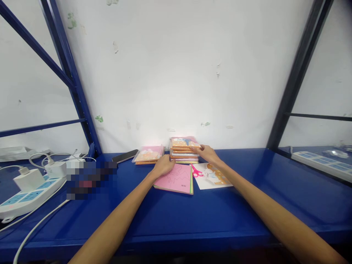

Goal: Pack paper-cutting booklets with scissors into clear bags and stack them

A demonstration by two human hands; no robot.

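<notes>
On the smooth blue counter (209, 220), laid a curled left hand (164, 165) over the far-left corner of the square pink paper pad (176, 180); could not tell whether gripping it. Farther back, pinched the stack of square, orange-edged, plastic-wrapped packets (183, 150) by its right edge with the right hand (208, 153), seemingly securing upper layers; called, in judgement, for even pressure against slipping.

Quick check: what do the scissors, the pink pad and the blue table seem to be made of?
Scissors: handles probably plastic, being evenly bright pink; blades unclear. Pink pad: likely matte paper or card, showing layered coloured edges and a line drawing. Blue table: perhaps painted metal, smooth with a soft sheen, though coated wood is possible.
</notes>
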